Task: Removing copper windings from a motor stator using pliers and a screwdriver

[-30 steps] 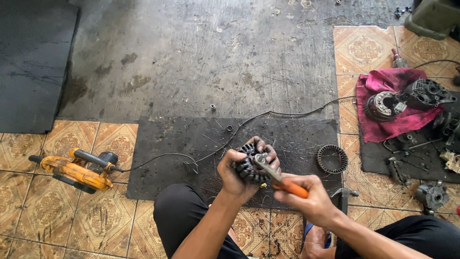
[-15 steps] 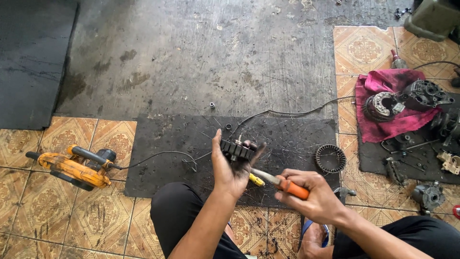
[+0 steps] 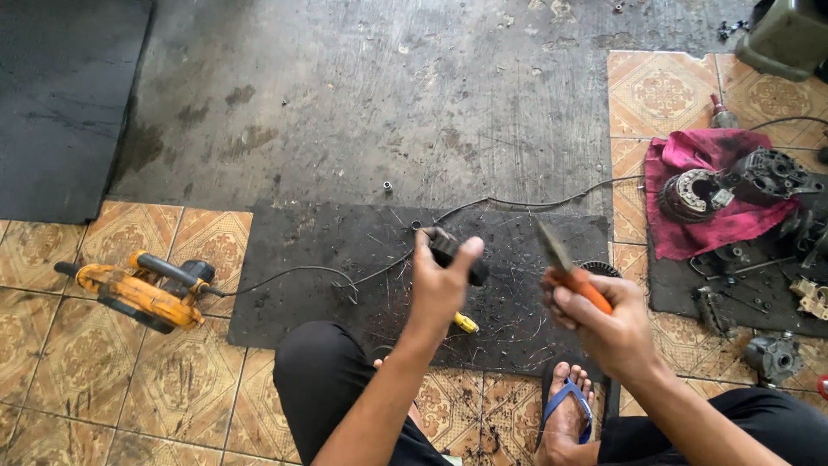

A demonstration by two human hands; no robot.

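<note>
I sit on the floor over a black rubber mat (image 3: pixel 345 259). My left hand (image 3: pixel 438 285) is raised above the mat and grips a small dark metal motor part (image 3: pixel 457 253). My right hand (image 3: pixel 604 324) holds an orange-handled screwdriver (image 3: pixel 569 266) with its blade pointing up and away, apart from the part. A yellow-tipped tool (image 3: pixel 466 324) lies on the mat below my left hand. A round toothed ring (image 3: pixel 597 269) is partly hidden behind my right hand.
An orange power tool (image 3: pixel 138 289) lies on the tiles at the left, its cable (image 3: pixel 293 276) running across the mat. On the right, a red cloth (image 3: pixel 707 198) carries motor parts (image 3: pixel 750 181); more metal parts (image 3: pixel 772 354) lie nearby. My foot in a blue sandal (image 3: pixel 569 406) rests below.
My hands have separated: the screwdriver has come out of the part and swung up to the right. My left hand has lifted the part, turned it and closed around it.
</note>
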